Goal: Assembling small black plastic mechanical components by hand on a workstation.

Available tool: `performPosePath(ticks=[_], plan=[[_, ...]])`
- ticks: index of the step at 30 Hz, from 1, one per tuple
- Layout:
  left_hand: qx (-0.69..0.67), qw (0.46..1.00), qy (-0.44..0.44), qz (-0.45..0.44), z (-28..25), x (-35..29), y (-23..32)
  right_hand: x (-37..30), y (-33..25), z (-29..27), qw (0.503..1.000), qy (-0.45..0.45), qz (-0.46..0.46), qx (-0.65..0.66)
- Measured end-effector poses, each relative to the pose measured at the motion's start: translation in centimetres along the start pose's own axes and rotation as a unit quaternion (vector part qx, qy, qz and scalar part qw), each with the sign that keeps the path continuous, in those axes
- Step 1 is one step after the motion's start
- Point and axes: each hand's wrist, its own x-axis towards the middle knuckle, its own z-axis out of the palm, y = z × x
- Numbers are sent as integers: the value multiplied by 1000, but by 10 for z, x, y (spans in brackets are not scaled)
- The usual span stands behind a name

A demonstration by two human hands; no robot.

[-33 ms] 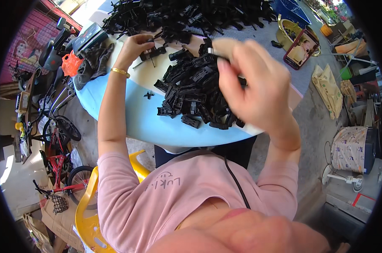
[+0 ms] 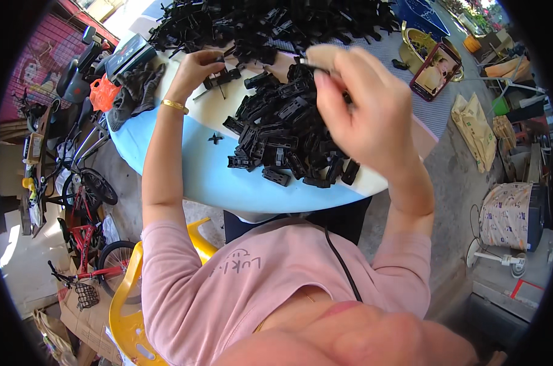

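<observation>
Far left we note parked bicycles (image 2: 84,201), then grey gloves (image 2: 136,85) on the light blue table (image 2: 185,165). Our left hand (image 2: 197,67) pinches a small black plastic part (image 2: 224,76) at the table's far side. A heap of black parts (image 2: 282,134) lies mid-table. Our right hand (image 2: 365,113), raised above it, grips a thin dark piece (image 2: 307,63). A phone (image 2: 436,72) stands right.

Light: bright daylight, strongest at 12 to 2 o'clock | Glare: white table (image 2: 227,110) washed out | Blur: right hand (image 2: 368,116) motion-smeared, chin at 6 o'clock soft | Edges: fisheye bent, black vignette all round
</observation>
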Motion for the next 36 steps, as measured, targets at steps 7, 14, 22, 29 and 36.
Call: performPosePath(ticks=[7,14,22,29,36], plan=[[196,904,234,300,27,-18,59,4,67,57,996,64,9,56],[-356,928,-15,105,67,-45,87,-11,59,69,986,17,67,151],[-338,932,-98,90,73,-64,102,-13,54,60,967,-12,46,250],[-310,937,-79,140,89,-87,120,-21,45,63,922,-49,214,318],[-330,934,-27,130,83,-79,115,-20,49,59,839,-120,309,431]])
